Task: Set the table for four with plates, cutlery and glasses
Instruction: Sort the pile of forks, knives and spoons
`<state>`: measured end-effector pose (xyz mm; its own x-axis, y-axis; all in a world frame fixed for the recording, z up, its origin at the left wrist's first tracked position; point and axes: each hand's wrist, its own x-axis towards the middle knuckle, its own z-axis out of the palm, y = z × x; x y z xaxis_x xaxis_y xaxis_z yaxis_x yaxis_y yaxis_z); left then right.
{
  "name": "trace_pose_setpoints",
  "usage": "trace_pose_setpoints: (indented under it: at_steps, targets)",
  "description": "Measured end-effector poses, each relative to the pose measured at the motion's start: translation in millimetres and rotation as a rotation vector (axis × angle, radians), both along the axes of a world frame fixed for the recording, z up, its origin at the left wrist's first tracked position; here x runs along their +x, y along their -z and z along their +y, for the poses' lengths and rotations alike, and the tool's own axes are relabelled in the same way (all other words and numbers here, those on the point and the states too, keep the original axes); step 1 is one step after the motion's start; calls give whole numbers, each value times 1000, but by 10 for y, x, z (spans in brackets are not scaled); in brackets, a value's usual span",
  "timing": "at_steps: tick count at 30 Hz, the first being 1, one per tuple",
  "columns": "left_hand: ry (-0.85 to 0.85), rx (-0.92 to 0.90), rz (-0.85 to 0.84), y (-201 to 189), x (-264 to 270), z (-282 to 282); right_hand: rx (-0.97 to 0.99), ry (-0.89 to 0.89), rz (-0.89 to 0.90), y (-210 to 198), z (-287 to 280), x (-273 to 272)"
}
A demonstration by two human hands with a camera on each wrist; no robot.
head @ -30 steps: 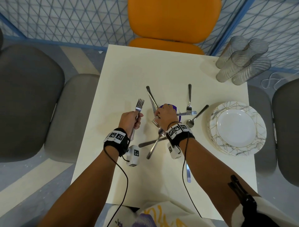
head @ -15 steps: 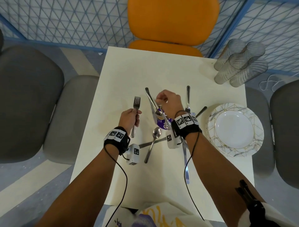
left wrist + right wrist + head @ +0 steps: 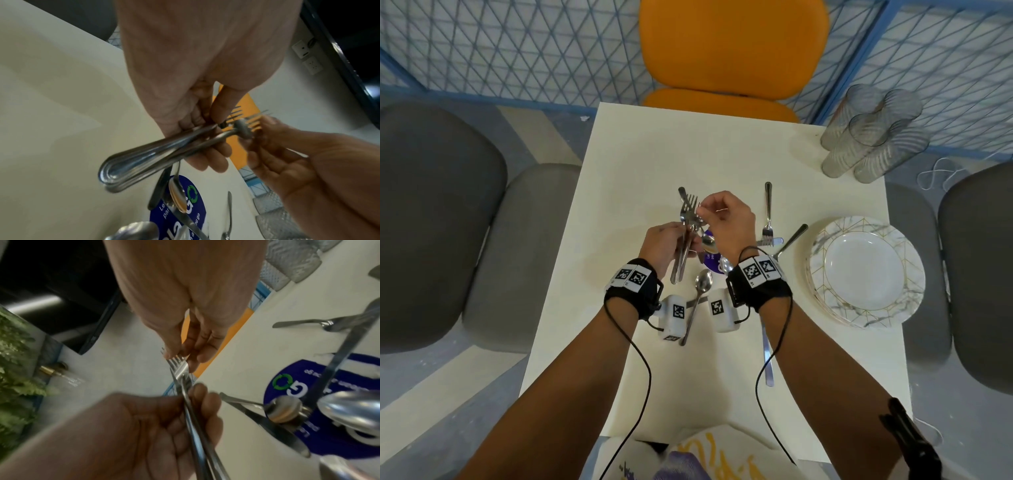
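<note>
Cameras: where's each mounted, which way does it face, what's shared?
Head: on the head, looking down at the table; both forearms and hands show.
Left wrist: under the left hand, facing the forks it grips.
Right wrist: under the right hand, facing its fingers pinching the fork heads.
Shared: all three show the forks and both hands.

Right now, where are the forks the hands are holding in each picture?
Head: the forks stand at the middle, between the left hand and right hand.
Left wrist: middle, handles pointing lower left.
Right wrist: lower middle, tines up.
Shared landmark: the blue round sticker.
</note>
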<state>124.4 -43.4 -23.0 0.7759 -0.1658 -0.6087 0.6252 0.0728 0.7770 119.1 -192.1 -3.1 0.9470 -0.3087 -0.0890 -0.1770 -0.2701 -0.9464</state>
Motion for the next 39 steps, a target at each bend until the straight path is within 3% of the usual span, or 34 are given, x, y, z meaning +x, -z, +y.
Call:
trace_pose_setpoints:
  at_steps: [21,24,29,39]
  targets:
    - [76,-6,-2,-34,-151,-18,34,104,69,66,92,-25]
    - [78,-2,12,-20,-153,-1,106,46,92,33,95,-35]
    - [149,20,-19,-25,-184,49,-52,-13,82,41,46,22]
    - [164,96,3,31,-168,-107,-34,-107,105,89,-278,137]
